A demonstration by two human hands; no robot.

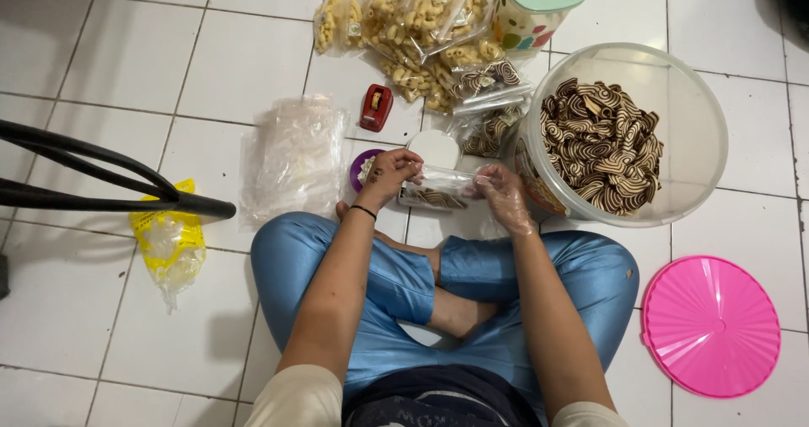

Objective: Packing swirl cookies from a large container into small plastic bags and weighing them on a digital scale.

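Both hands grip a clear snack packet over the tiled floor.
Left hand (394,171) bare, right hand (504,193) in crinkly film glove; fingers pinch the glossy striped-biscuit packet (438,189) beside the round translucent tub (699,132); its seal unclear.

- The left hand (393,171) and the right hand (506,198), the right in a thin clear glove, grip a small clear bag (438,189) of striped brown-and-cream snacks between them.
- Just right, a big clear tub (706,132) holds more striped snacks.
- A pink lid (710,326) lies on the tiled floor (126,56).
- Filled packets (421,31) are piled ahead, near a red tape dispenser (376,107) and a stack of empty bags (291,157).
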